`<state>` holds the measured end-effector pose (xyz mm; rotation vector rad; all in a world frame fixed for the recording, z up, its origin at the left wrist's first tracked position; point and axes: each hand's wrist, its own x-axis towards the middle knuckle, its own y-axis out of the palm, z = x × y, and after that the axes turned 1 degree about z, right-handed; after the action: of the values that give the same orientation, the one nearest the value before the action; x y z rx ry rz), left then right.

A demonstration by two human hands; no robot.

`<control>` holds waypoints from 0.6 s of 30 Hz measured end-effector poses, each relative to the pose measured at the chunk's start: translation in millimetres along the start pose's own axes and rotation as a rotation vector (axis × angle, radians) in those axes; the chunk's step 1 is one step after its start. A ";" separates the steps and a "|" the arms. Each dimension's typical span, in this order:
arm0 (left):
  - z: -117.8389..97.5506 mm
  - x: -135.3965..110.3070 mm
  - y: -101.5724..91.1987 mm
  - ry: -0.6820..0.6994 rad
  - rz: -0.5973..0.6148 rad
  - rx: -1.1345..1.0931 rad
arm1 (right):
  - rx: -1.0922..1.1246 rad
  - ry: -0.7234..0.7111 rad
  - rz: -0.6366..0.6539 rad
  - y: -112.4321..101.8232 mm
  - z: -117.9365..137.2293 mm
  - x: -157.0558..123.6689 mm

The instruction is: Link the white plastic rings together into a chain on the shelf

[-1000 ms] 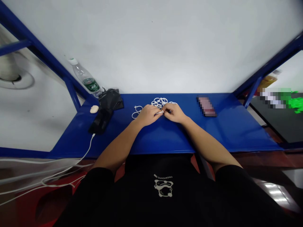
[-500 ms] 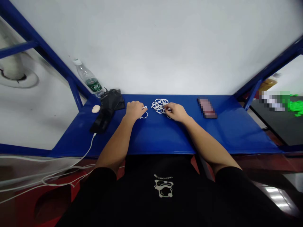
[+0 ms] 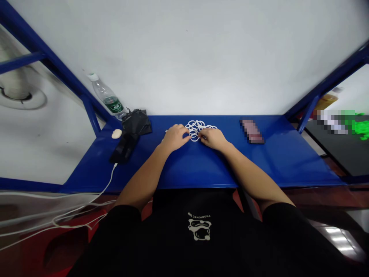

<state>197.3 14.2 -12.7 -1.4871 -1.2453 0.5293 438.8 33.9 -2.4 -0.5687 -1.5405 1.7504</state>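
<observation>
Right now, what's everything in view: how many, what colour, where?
Table: 1, blue, centre
Rings: uncounted pile, white, mid-table
Bottle: 1, clear, back left
Bundle: 1, black, beside bottle
Slab-like item: 1, black, bundle's near side
Pebble-shaped item: 1, cream, table's left
Cables: several, white, lower left
Stool-like item: 1, red, lower left
Pixelated rectangle: 1, pinkish, table's right
Wall: 1, whitish, behind table
Frame bars: several, blue, both sides
Pipe: 1, pale, far left
Side table: 1, black, far right
Green pieces: uncountable, green, side table
Container: 1, amber, far right
Shirt: 1, black, white print, bottom
Forearms: 2, bare, over table
Left grip: 1, bare, pile's left
Right grip: 1, bare, pile's right
</observation>
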 end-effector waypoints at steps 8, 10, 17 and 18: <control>-23.3 -4.4 17.2 0.159 0.109 0.001 | 0.211 -0.055 -0.223 10.0 -5.2 1.7; -25.2 -4.0 16.3 0.151 0.107 -0.014 | 0.250 -0.108 -0.246 11.6 -5.6 1.4; -25.4 -4.6 9.0 0.012 0.008 -0.264 | 0.341 -0.158 -0.322 11.7 -8.0 0.2; -25.1 -5.0 8.0 0.010 0.003 -0.314 | 0.360 -0.155 -0.323 11.6 -8.3 0.0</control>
<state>219.9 -0.2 -13.0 -1.7495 -1.3645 0.3376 442.3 39.1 -15.2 -0.0042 -1.2869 1.7871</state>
